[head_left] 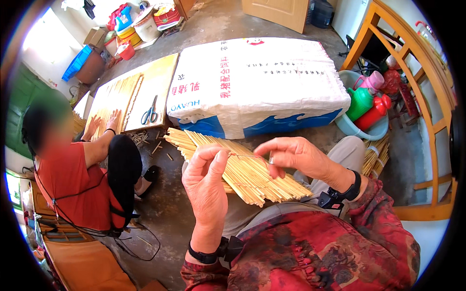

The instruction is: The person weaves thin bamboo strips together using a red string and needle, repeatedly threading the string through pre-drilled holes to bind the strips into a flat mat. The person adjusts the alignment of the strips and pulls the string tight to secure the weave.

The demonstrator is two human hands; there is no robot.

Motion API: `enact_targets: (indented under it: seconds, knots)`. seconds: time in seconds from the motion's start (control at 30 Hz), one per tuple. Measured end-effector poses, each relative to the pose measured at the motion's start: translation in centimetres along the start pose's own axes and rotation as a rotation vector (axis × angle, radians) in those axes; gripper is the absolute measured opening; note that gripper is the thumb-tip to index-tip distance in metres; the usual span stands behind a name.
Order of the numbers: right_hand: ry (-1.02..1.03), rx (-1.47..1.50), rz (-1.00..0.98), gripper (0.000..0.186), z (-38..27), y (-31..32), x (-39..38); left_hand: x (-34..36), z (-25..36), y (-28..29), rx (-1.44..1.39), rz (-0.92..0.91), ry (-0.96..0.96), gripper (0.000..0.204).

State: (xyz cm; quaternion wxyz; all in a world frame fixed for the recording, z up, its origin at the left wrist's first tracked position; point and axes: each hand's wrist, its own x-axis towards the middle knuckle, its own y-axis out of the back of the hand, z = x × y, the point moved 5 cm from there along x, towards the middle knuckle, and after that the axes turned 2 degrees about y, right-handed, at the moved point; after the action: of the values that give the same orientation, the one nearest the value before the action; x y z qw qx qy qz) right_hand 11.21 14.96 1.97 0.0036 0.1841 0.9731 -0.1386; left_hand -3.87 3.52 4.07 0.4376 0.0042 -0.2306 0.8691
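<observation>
A mat of pale straw-like sticks point(242, 179), crossed by thin threads, lies across my lap. Above it my left hand point(204, 186) pinches a thin thread point(238, 155) between thumb and forefinger. The thread stretches across to my right hand point(303, 160), whose bent fingers close on it over the middle of the sticks. A small shiny bit shows at the fingers of my right hand; I cannot make out what it is.
A large white wrapped block point(257, 87) stands ahead, beside a board point(160, 72) with scissors point(149, 111). At left a co-worker in red point(73, 189) handles laid-out sticks point(114, 97). At right are a basin point(352, 127) with flasks, a stick bundle point(378, 155) and a wooden frame point(420, 92).
</observation>
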Motion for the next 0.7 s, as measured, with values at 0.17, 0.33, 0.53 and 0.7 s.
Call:
enact_targets:
  seconds: [0.17,0.33,0.53,0.7]
  knots:
    - [0.021,-0.091,0.027,0.030,0.5,-0.3,-0.1,-0.3,0.3,-0.2,0.074,-0.058,-0.031,0.007]
    - [0.006,-0.159,0.031,0.027,0.5,-1.7,0.4,-0.4,1.2,-0.6,0.087,-0.051,-0.086,0.007]
    - [0.101,-0.136,0.058,0.019,0.5,-1.5,1.1,-0.4,2.5,0.6,0.098,-0.019,-0.144,0.007]
    - [0.136,-0.174,0.079,0.019,1.1,-0.8,0.7,-0.1,3.6,1.9,0.136,0.051,-0.230,0.007]
